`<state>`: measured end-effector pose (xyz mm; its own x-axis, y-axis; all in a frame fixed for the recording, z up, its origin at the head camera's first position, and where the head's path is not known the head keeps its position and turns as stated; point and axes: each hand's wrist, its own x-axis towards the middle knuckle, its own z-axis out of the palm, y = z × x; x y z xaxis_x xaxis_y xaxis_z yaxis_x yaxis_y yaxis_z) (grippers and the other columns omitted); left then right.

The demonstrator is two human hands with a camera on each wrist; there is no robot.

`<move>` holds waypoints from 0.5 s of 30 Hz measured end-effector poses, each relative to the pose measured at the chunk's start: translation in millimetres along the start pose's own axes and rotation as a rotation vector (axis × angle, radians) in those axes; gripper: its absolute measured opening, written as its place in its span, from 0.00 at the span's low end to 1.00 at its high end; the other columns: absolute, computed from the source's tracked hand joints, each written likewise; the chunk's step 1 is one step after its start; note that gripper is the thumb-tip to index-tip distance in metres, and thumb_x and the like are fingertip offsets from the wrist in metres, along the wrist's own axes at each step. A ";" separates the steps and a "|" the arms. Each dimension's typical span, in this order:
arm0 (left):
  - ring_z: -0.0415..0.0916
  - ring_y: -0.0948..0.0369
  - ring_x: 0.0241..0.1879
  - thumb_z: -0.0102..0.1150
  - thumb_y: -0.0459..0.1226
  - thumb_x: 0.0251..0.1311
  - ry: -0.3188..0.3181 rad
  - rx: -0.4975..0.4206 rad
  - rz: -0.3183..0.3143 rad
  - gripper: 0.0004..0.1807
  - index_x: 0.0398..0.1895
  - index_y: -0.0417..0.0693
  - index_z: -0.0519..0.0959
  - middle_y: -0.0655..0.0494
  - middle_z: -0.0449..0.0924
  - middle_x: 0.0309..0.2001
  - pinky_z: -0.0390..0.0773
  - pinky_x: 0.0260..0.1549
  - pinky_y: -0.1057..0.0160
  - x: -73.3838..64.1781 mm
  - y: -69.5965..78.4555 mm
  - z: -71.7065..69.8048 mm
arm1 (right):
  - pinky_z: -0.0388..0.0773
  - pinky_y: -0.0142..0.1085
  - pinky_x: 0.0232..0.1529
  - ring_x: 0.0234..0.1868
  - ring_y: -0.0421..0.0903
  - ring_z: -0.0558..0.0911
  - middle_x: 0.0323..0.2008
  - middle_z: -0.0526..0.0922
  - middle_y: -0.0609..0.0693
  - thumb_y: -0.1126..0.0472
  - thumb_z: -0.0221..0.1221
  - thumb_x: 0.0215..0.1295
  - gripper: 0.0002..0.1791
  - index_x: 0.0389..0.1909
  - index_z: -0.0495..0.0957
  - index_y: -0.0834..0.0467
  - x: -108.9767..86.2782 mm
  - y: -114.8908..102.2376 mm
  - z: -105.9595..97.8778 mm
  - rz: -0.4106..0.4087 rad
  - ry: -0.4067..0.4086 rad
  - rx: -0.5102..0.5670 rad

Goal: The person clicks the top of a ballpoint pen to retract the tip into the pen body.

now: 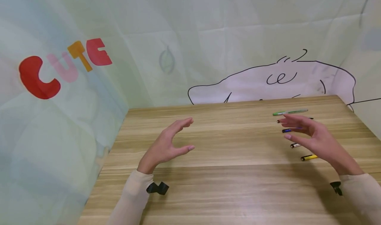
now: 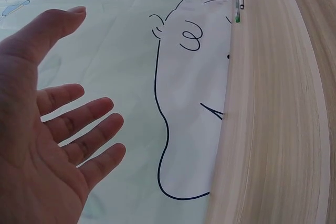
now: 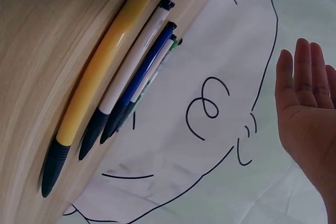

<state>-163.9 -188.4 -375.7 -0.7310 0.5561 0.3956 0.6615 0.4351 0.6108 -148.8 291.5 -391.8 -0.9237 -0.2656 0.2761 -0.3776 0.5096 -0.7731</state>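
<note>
Two sleeved forearms enter from the near edge, each with a black mount (image 1: 162,188) at the wrist. The left hand (image 1: 165,147) is raised above the left part of the table (image 1: 220,192); thumb and fingers are spread wide apart and hold nothing. The right hand (image 1: 318,139) is raised over the right part, in front of the pens in the head view; its thumb stands apart from extended fingers, and it also holds nothing.

Five pens lie in a row at right, tips toward the right. Order, near to far: yellow pen (image 3: 97,72), white pen (image 3: 135,59), blue pen (image 3: 148,64), second white pen (image 3: 157,64), green pen (image 1: 291,112). The green pen lies near the far edge.

Beyond the table hangs a backdrop (image 1: 148,13) with a line drawing (image 1: 250,82); coloured letters (image 1: 41,79) at left read "CUTE".
</note>
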 end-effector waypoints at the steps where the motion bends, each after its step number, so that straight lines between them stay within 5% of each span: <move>1: 0.71 0.54 0.65 0.75 0.40 0.56 0.001 0.001 0.005 0.45 0.76 0.52 0.64 0.56 0.72 0.69 0.72 0.66 0.47 0.1 -0.4 0.2 | 0.78 0.20 0.49 0.56 0.31 0.80 0.60 0.82 0.46 0.66 0.65 0.68 0.33 0.72 0.69 0.50 0.8 2.3 -1.5 0.005 -0.002 0.011; 15: 0.72 0.52 0.64 0.75 0.39 0.56 0.005 0.005 0.020 0.44 0.76 0.51 0.65 0.55 0.72 0.68 0.72 0.66 0.49 1.3 -4.1 0.9 | 0.78 0.19 0.48 0.55 0.28 0.80 0.60 0.82 0.41 0.60 0.65 0.69 0.33 0.73 0.68 0.49 15.9 27.9 -16.6 0.105 -0.015 0.007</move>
<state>-167.3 -188.8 -378.3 -0.7182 0.5612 0.4114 0.6771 0.4274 0.5991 -175.0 315.0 -399.5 -0.9571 -0.2232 0.1846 -0.2780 0.5295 -0.8015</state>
